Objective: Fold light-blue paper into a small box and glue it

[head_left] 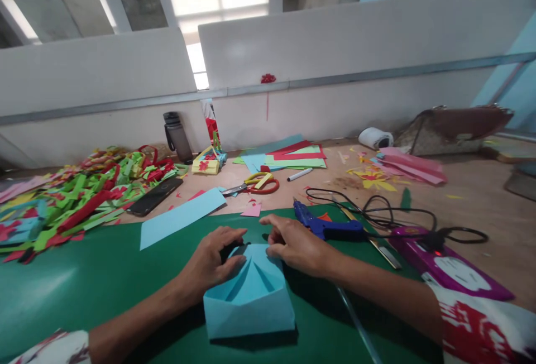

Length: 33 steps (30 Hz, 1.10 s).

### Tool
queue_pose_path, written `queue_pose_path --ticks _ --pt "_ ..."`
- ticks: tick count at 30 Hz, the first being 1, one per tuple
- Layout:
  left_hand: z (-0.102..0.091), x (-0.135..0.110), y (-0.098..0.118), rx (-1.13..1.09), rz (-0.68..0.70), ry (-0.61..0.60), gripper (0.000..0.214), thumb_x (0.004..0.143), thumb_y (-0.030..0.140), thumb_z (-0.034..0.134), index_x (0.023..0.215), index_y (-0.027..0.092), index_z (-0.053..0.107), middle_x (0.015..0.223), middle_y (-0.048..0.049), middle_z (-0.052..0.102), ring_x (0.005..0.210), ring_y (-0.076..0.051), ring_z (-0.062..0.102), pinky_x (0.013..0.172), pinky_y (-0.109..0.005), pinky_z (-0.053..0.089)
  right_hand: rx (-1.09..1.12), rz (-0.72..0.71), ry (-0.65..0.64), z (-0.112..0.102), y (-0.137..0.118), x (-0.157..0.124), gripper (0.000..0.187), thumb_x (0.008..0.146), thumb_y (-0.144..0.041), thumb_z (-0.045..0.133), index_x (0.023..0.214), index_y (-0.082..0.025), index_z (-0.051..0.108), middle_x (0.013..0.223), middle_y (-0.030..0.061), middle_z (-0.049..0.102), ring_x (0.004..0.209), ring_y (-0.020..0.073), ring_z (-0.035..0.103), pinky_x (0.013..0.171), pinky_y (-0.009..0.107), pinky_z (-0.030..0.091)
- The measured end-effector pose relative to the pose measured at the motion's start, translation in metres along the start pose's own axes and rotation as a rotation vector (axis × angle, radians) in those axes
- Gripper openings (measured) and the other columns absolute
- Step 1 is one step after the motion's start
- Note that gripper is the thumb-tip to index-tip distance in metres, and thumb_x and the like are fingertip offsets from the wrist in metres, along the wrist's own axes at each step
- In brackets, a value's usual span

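Observation:
A folded light-blue paper (251, 297) lies on the green mat (84, 286) in front of me. My left hand (211, 260) rests on its upper left corner, fingers curled and pressing the fold. My right hand (293, 244) presses the upper right corner with fingers bent down on the paper. A small dark object shows between the two hands; I cannot make out what it is.
A blue glue gun (326, 224) with black cable lies right of my right hand. Scissors (255, 184), a marker (300, 174), a phone (154, 195), a blue paper strip (182, 216), coloured paper scraps (75, 196), paper sheets (288, 154), a bottle (178, 136) and a purple power strip (448, 266) surround the mat.

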<state>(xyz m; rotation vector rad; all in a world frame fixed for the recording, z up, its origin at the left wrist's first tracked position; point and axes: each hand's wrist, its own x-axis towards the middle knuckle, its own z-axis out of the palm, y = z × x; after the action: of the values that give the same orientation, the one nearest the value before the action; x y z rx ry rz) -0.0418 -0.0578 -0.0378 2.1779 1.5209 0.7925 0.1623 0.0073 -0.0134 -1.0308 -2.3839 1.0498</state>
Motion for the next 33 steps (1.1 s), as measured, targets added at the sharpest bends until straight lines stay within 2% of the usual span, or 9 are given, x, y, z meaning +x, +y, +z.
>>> queue_pose_path --ticks 3,6,8,11,15,20,25,30,33 --pt "-0.003 0.000 0.004 -0.119 -0.058 0.041 0.048 0.076 0.026 0.056 0.122 0.015 0.051 0.101 -0.0086 0.062 0.093 -0.021 0.057 0.086 -0.041 0.043 0.086 -0.016 -0.035 0.002 -0.002 0.002 0.051 0.067 -0.009 0.054 0.117 -0.012 0.049 0.066 -0.0037 0.056 0.059 0.0106 0.051 0.055 0.022 0.037" --pt "-0.012 0.001 0.012 -0.466 -0.239 0.116 0.061 0.075 0.027 0.060 0.131 0.015 0.039 0.109 -0.0091 0.061 0.095 -0.020 0.057 0.087 -0.039 0.044 0.195 -0.051 0.007 -0.006 -0.008 0.004 0.047 0.070 -0.009 0.050 0.117 -0.012 0.046 0.067 -0.0054 0.051 0.056 0.0080 0.046 0.052 0.020 0.036" --pt "-0.016 0.002 0.016 -0.834 -0.374 0.023 0.050 0.078 0.031 0.059 0.123 0.013 0.047 0.100 -0.0087 0.064 0.080 -0.016 0.062 0.077 -0.034 0.049 0.294 -0.103 0.144 -0.015 -0.012 0.007 0.040 0.071 -0.010 0.050 0.111 -0.013 0.048 0.067 -0.0055 0.050 0.057 0.0077 0.046 0.053 0.020 0.036" --pt "-0.017 0.004 0.023 -1.197 -0.478 -0.164 0.028 0.079 0.034 0.060 0.090 0.008 0.060 0.074 -0.0071 0.066 0.065 -0.016 0.063 0.063 -0.031 0.053 0.353 -0.131 0.316 -0.027 -0.013 0.013 0.031 0.072 -0.015 0.054 0.103 -0.014 0.052 0.068 -0.0046 0.051 0.060 0.0087 0.048 0.055 0.021 0.037" --pt "-0.013 0.009 0.034 -1.313 -0.468 -0.312 0.031 0.083 0.036 0.052 0.089 0.007 0.059 0.079 -0.0144 0.066 0.077 -0.029 0.066 0.049 -0.034 0.054 0.290 -0.135 0.453 -0.032 -0.010 0.016 0.029 0.073 -0.019 0.057 0.102 -0.015 0.053 0.074 -0.0013 0.057 0.066 0.0119 0.054 0.061 0.025 0.042" --pt "-0.009 0.019 0.046 -1.303 -0.495 -0.082 0.033 0.085 0.034 0.048 0.102 0.008 0.057 0.093 -0.0160 0.063 0.083 -0.028 0.065 0.057 -0.034 0.054 0.008 -0.289 0.701 -0.039 -0.021 -0.002 0.021 0.087 -0.033 0.047 0.100 -0.019 0.056 0.092 0.0048 0.063 0.079 0.0170 0.060 0.069 0.030 0.045" --pt "0.001 0.025 0.047 -1.413 -0.473 0.052 0.028 0.083 0.031 0.053 0.102 0.011 0.056 0.097 -0.0113 0.061 0.085 -0.022 0.061 0.070 -0.037 0.053 -0.327 -0.657 0.472 -0.028 -0.024 -0.022 0.018 0.082 -0.033 0.057 0.094 -0.019 0.060 0.093 0.0069 0.066 0.093 0.0221 0.057 0.086 0.038 0.040" --pt "0.013 0.025 0.053 -1.583 -0.360 0.044 0.023 0.084 0.033 0.051 0.096 0.015 0.058 0.091 -0.0045 0.062 0.082 -0.016 0.058 0.072 -0.028 0.049 -0.407 -0.568 0.333 -0.009 -0.018 -0.023 0.013 0.078 -0.025 0.064 0.089 -0.018 0.062 0.089 0.0030 0.067 0.089 0.0181 0.057 0.089 0.038 0.034" --pt "0.017 0.025 0.062 -1.625 -0.388 0.022 0.021 0.084 0.034 0.049 0.091 0.017 0.058 0.086 -0.0028 0.062 0.078 -0.015 0.058 0.067 -0.025 0.047 -0.390 -0.465 0.262 -0.006 -0.023 -0.025 0.011 0.077 -0.029 0.065 0.081 -0.019 0.063 0.086 0.0029 0.066 0.086 0.0186 0.056 0.087 0.038 0.034"
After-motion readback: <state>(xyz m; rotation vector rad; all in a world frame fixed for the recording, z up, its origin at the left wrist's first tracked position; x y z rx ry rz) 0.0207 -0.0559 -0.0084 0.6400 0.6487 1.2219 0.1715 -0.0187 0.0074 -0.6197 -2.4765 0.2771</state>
